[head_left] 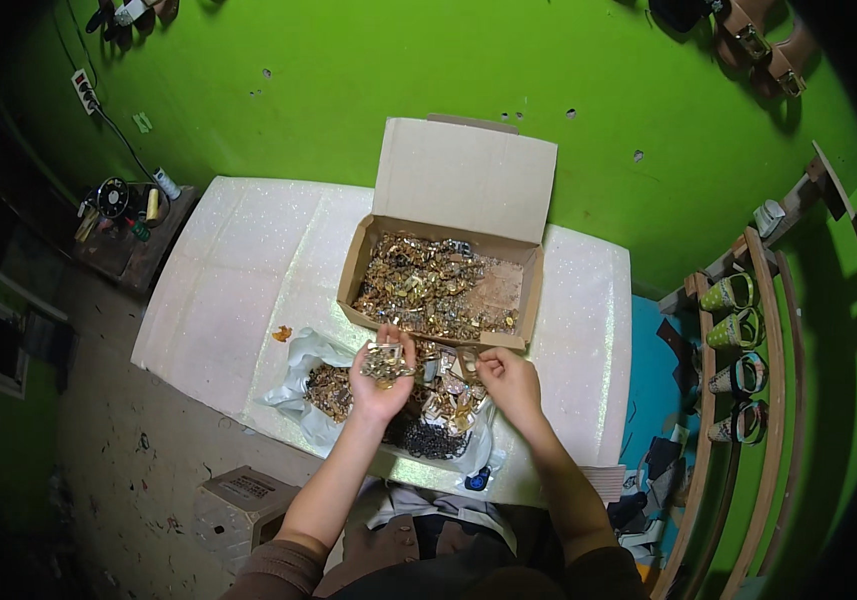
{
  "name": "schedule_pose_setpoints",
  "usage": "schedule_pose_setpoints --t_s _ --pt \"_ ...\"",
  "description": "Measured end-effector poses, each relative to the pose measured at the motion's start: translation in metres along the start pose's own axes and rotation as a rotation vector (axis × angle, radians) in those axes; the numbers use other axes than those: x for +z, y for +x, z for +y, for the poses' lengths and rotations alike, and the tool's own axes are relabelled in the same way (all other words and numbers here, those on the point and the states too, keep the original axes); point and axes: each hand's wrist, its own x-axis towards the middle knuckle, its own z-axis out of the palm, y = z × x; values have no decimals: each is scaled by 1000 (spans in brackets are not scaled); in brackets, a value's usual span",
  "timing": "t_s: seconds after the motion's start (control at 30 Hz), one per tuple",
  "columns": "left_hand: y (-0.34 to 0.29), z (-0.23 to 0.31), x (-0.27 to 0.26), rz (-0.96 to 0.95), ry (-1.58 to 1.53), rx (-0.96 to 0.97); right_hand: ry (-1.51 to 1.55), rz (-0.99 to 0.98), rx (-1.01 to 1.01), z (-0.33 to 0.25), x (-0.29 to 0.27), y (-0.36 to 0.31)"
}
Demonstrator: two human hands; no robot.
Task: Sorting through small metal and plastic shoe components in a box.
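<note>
My left hand [378,385] is palm up and cupped around a small heap of gold and silver metal fittings [385,362]. My right hand [506,380] pinches one small metal piece [469,361] between its fingertips, just right of the left hand. Both hands hover over an opened white plastic bag [300,392] holding more metal fittings and dark chain-like pieces [426,437]. Just beyond them stands an open cardboard box [353,270], its flap raised, filled with several brassy metal buckles [426,285].
A white glittery sheet [238,270] covers the table against a green wall. A small orange scrap [281,333] lies left of the bag. A closed cardboard box [243,495] sits on the floor at lower left. A wooden rack with shoes [738,340] stands at right; a side shelf with spools [123,215] at left.
</note>
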Motion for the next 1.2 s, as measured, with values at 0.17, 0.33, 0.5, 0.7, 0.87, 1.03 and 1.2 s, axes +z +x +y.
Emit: schedule_pose_setpoints --t_s 0.17,0.33,0.5,0.7,0.87,1.03,1.2 --pt "-19 0 1 58 -4 7 -338 100 -236 11 17 -1" --pt "-36 -5 1 109 66 -70 -675 261 -621 5 38 12" --pt "-43 5 -5 116 150 -131 -916 216 -826 9 59 14" --pt "-40 19 -4 139 144 -249 -910 158 -724 11 67 8" --pt "-39 24 1 163 180 -310 -803 111 -604 5 63 -3" --pt "-39 33 9 157 178 -363 -551 224 -480 -22 66 -9" --pt "-38 46 14 78 201 -413 -193 262 -410 -66 77 -24"
